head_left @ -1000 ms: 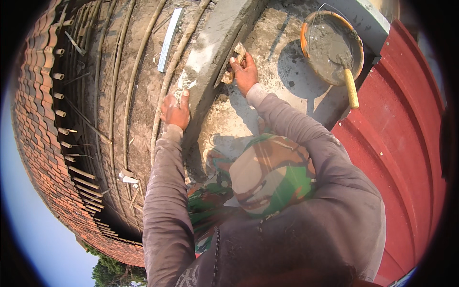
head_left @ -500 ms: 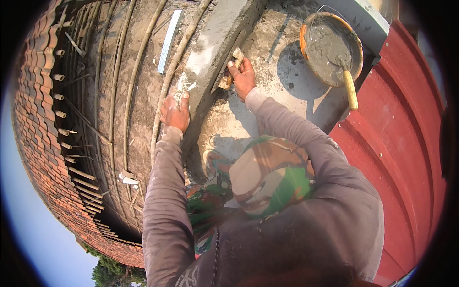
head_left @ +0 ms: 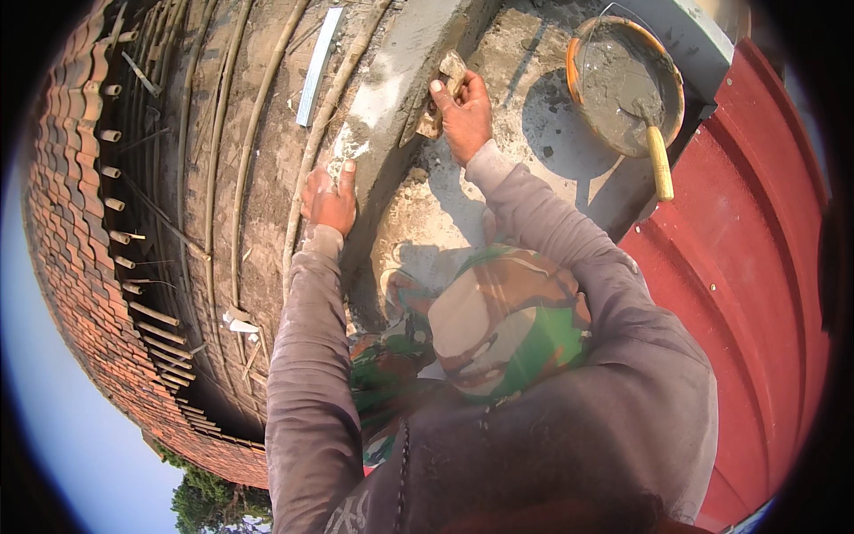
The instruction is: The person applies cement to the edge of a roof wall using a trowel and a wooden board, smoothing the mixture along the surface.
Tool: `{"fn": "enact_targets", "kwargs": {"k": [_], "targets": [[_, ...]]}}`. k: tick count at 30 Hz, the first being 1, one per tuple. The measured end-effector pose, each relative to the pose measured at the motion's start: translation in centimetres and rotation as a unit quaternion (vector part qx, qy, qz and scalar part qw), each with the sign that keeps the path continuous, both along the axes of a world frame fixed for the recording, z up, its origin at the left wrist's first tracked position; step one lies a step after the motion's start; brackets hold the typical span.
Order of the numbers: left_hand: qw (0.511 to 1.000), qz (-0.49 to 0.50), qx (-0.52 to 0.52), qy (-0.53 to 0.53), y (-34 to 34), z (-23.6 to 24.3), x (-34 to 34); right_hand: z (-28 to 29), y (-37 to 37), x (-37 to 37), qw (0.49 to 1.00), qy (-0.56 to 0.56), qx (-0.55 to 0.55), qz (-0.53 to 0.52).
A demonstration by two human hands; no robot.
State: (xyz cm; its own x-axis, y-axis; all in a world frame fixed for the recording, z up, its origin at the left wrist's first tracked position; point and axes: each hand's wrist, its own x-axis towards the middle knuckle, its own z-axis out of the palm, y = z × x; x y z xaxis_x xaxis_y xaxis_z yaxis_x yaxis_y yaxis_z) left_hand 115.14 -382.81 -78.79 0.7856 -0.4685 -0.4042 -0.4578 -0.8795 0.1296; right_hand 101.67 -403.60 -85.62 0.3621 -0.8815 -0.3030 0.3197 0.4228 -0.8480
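Observation:
My right hand (head_left: 468, 116) is closed around a worn wooden plastering float (head_left: 452, 69), with the thumb lying along it. The float is held against the right side of a grey, freshly mortared wall ledge (head_left: 405, 84); its working face is hidden. On the ledge's left edge, beside a pale whitish patch, rests my left hand (head_left: 329, 196), with its thumb stretched out and nothing seen in it. To the right stands an orange-rimmed bucket (head_left: 571, 76) of wet grey mortar, and a trowel with a yellowish handle (head_left: 659, 165) leans in it.
Left of the ledge lie long bamboo poles (head_left: 253, 125) and a light-blue strip (head_left: 318, 71). Clay roof tiles (head_left: 76, 240) curve along the far left. A red metal roof (head_left: 725, 240) fills the right, beyond the rough concrete gutter floor (head_left: 418, 222).
My right hand has slid the float a short way forward along the ledge's side. My left hand stays about where it was, and the view has shifted slightly.

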Motion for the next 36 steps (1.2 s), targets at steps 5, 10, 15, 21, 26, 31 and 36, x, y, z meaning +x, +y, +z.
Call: {"fn": "enact_targets", "kwargs": {"k": [5,10,15,21,26,31,36], "targets": [[1.0,-0.012,-0.002,-0.004,-0.5,-0.1,-0.3,-4.2,-2.5,-0.2,0.998,-0.01,0.064,-0.018],[1.0,-0.013,-0.017,-0.013,0.4,-0.8,0.5,-0.4,0.2,0.0,0.999,-0.006,0.034,0.002],[1.0,-0.009,-0.02,-0.006,-0.5,-0.1,-0.1,0.8,-8.4,-0.3,0.985,0.012,-0.161,-0.053],[1.0,-0.007,-0.005,0.001,-0.3,-0.2,-0.1,-2.7,4.2,-1.4,0.978,0.147,-0.128,0.079],[1.0,0.003,-0.013,0.006,0.0,-0.3,0.2,-2.7,2.7,-0.8,0.985,0.092,-0.14,0.051],[1.0,0.003,0.004,0.001,-0.3,-0.1,0.0,0.4,-3.3,-0.5,0.99,0.08,-0.119,-0.003],[1.0,-0.003,-0.011,0.012,-0.3,-0.1,0.1,-4.0,6.8,-1.4,0.99,0.083,-0.044,0.102]]}}
